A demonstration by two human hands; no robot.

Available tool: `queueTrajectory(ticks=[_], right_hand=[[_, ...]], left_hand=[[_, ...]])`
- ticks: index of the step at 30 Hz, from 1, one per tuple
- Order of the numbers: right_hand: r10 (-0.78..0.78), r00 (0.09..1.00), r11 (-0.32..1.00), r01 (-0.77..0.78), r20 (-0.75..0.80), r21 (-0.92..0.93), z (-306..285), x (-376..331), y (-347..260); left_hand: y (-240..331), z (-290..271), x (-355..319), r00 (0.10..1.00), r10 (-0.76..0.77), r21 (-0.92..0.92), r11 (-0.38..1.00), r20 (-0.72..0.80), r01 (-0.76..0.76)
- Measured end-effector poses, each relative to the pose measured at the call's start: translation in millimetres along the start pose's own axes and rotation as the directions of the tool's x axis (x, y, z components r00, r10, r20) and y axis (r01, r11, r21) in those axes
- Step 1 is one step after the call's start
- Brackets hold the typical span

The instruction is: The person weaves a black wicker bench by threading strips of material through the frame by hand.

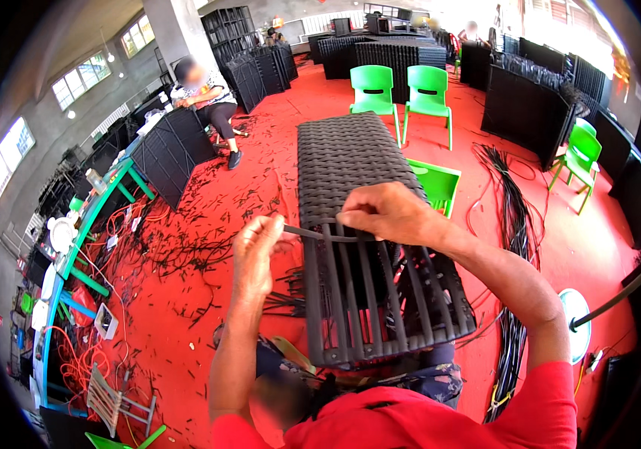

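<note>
A long black wicker panel (pixel 350 153) lies in front of me, its far part woven tightly. Toward my body, bare lengthwise strands (pixel 369 299) run side by side over a dark frame with gaps between them. My left hand (pixel 255 251) is closed, pinching the end of a flat black wicker strip (pixel 311 233) left of the panel. That strip crosses the strands just below the woven edge. Over the panel, my right hand (pixel 389 212) is closed in a pinch on black strip at the woven edge; its fingers partly hide which strand.
Green chairs (pixel 371 88) stand beyond the panel, with a green seat (pixel 436 185) beside it. Long black strips (pixel 511 277) lie bundled on the red floor at right. Scraps litter the left floor. A seated person (pixel 212 101) is at far left, near a blue-green bench (pixel 81 251).
</note>
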State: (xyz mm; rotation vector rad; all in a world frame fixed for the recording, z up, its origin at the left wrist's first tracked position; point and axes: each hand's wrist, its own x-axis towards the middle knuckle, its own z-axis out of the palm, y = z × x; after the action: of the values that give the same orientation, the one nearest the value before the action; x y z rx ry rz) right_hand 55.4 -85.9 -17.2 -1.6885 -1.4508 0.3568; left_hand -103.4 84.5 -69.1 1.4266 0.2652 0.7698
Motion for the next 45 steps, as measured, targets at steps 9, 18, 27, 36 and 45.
queueTrajectory(ticks=[9, 18, 27, 36, 45], right_hand=[[0.169, 0.983, 0.984, -0.173, 0.068, 0.049, -5.3, 15.0, -14.5], [0.214, 0.969, 0.977, -0.214, 0.122, -0.015, 6.0, 34.6, -25.0], [0.303, 0.918, 0.953, -0.287, 0.257, -0.097, 33.0, 64.9, -63.8], [0.269, 0.907, 0.961, -0.275, 0.324, -0.028, 45.7, 74.2, -70.3], [-0.076, 0.916, 0.902, 0.232, 0.394, -0.364, 25.3, 73.6, -69.7]], left_hand=[[-25.6, -25.8, -9.1, 0.950, -0.131, -0.218, 0.956, 0.285, 0.197], [-37.3, -41.6, 6.7, 0.913, -0.034, -0.260, 0.954, 0.408, 0.152], [-66.2, -51.4, -4.6, 0.959, -0.022, -0.614, 0.764, 0.283, 0.198], [-44.6, -38.3, -5.8, 0.954, 0.075, -0.577, 0.809, 0.289, 0.112], [-38.8, -10.0, -16.8, 0.741, 0.643, 0.318, 0.673, 0.193, -0.668]])
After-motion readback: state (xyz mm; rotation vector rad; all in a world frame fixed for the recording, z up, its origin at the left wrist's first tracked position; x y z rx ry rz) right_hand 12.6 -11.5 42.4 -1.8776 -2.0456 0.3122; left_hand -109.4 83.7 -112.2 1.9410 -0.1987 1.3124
